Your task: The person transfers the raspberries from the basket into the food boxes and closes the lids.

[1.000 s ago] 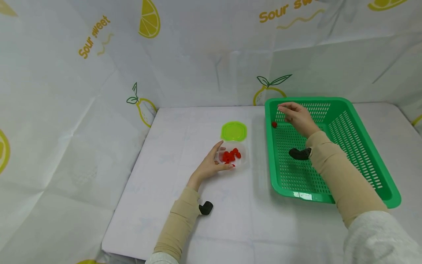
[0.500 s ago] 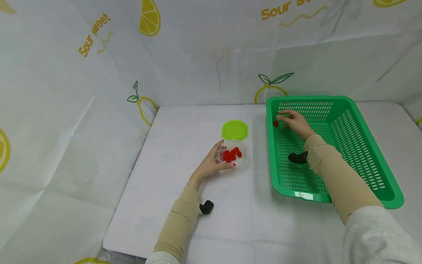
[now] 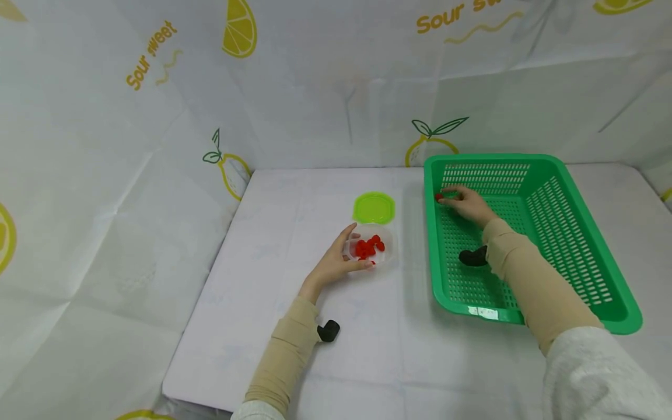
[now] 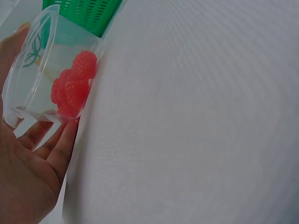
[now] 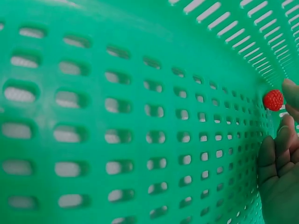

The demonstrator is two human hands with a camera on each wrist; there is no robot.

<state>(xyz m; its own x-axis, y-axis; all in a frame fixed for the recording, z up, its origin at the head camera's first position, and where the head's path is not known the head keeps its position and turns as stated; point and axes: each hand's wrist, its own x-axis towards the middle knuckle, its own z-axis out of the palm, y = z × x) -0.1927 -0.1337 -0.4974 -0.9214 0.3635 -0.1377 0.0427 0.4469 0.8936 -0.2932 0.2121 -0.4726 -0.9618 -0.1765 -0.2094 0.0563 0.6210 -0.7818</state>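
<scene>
My left hand [image 3: 333,261] holds a small clear plastic container [image 3: 388,236] at its left side, thumb at the front and fingers round the back. Several red raspberries [image 4: 74,84] lie at its bottom in the left wrist view. My right hand [image 3: 469,207] reaches into a green slotted plastic basket [image 3: 440,280] on the right. One raspberry [image 5: 273,100] sits by the basket's left wall near the back corner. Thumb and forefinger of that hand are apart, with their tips right beside this raspberry; the other fingers are bent loosely below it.
A lime-green lid [image 3: 374,207] lies flat on the white-covered table [image 3: 262,256], just behind the container. Lemon-printed white sheeting [image 3: 315,105] hangs behind and to the left of the table. The basket's raised rim surrounds my right hand.
My right hand has come down into the basket, its fingertips now beside the raspberry at the back left. The left hand and container have stayed in place.
</scene>
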